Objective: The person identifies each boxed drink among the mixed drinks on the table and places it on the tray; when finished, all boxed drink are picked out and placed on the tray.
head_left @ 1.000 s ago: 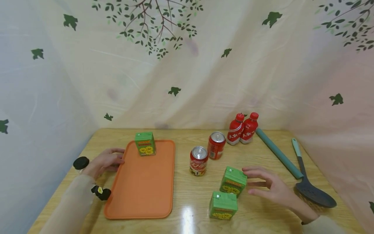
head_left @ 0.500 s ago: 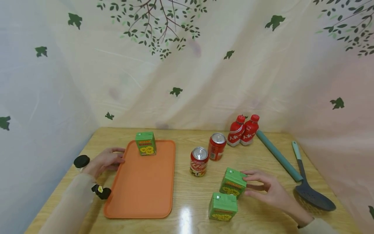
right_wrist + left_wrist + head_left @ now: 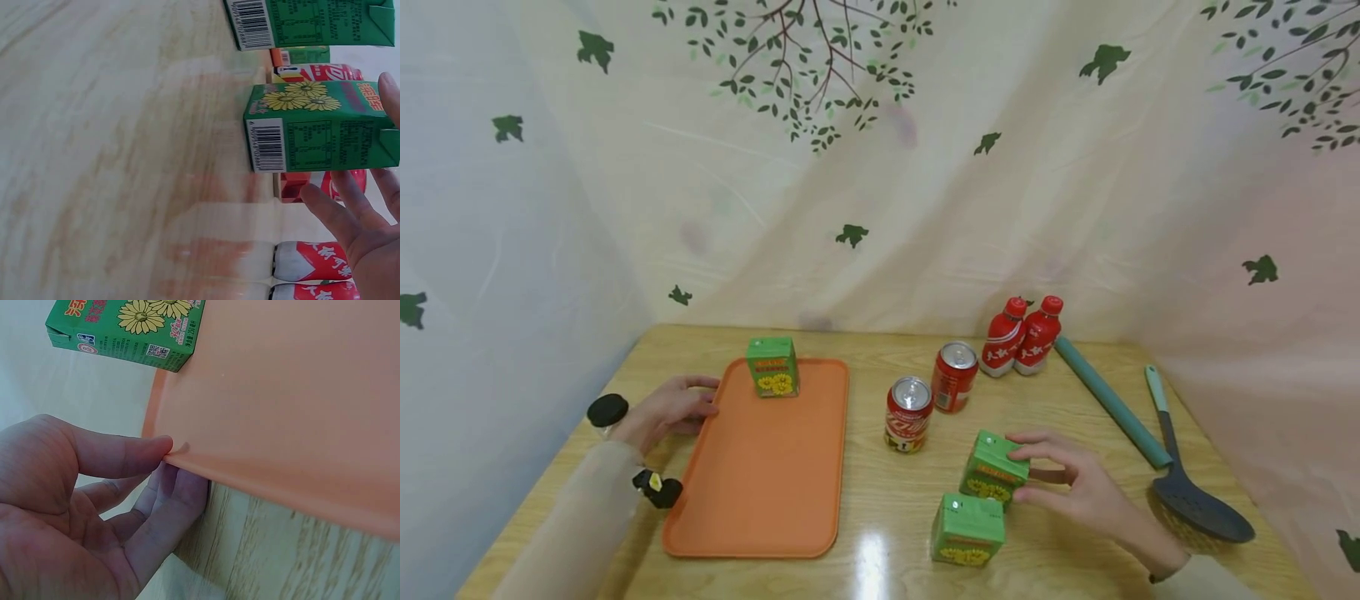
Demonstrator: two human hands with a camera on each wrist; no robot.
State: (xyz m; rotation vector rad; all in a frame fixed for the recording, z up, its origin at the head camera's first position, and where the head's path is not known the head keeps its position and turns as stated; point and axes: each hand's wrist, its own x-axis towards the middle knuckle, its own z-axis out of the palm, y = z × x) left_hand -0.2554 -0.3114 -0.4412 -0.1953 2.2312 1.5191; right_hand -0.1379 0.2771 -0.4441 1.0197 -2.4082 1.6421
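Observation:
At the tray's far-left side, my left hand (image 3: 672,410) pinches the rim of the orange tray (image 3: 763,492); in the left wrist view the thumb lies on top of the rim, the other fingers below. A green carton (image 3: 775,377) stands upright at the tray's far end. My right hand (image 3: 1082,487) has its thumb and fingers on either side of the right end of another green carton (image 3: 991,473), standing on the table. A third green carton (image 3: 967,533) stands just in front of it. The right wrist view shows the held carton (image 3: 312,137) between thumb (image 3: 390,100) and fingers.
Two red cans (image 3: 908,417) (image 3: 953,379) stand between the tray and the cartons. Behind them are two red bottles (image 3: 1002,340) (image 3: 1037,337). A teal rod (image 3: 1112,404) and a dark slotted turner (image 3: 1201,504) lie at the right.
My right hand has moved left, its fingers now reaching further over the carton's right end. The left hand keeps its place on the tray rim. The view has shifted slightly.

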